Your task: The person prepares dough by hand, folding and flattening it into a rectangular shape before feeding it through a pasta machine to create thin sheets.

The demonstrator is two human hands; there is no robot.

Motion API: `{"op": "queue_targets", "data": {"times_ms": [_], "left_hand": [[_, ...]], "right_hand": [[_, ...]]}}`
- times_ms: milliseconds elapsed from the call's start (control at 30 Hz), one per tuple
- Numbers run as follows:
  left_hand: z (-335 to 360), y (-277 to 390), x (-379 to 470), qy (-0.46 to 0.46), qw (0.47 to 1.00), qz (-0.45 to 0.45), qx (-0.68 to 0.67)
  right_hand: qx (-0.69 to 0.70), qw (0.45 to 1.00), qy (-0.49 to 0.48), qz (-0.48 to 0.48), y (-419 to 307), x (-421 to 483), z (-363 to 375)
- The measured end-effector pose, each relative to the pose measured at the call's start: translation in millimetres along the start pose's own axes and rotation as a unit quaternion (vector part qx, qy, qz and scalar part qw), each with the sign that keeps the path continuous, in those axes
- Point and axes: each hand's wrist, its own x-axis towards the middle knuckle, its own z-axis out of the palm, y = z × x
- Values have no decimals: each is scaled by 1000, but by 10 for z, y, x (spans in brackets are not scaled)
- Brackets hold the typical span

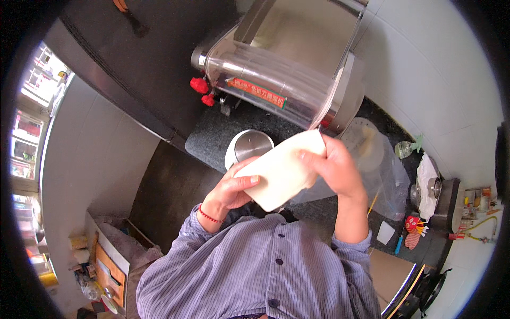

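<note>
A pale, flat sheet of dough is stretched between my two hands in front of my chest. My left hand grips its lower left end, thumb on top and fingers underneath. At the upper right end, my right hand pinches the sheet with the thumb on its face. Just beyond the dough stands an electric dough-rolling machine with a clear cover, red knobs and a label bearing writing. A round kitchen scale with a steel top sits behind my left hand, partly hidden by the dough.
On the dark stone counter, a clear plastic sheet lies to the right. Further right are a spray bottle, a white scraper, a blue-handled tool and a red holder with sticks. A knife rests on a wooden board at lower left.
</note>
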Motion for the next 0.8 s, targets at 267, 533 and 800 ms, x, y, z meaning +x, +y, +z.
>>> {"op": "queue_targets", "data": {"times_ms": [267,533,800], "left_hand": [[-32,78,-25,-86,996,7,-8],[188,113,392,-44,995,84,20],[-201,235,282,75,971,194,115]], "right_hand": [[29,997,-49,-60,-140,-222,68],[-180,957,116,-195,-682,310,-214],[-223,923,113,-293,-1606,1350,-749]]}}
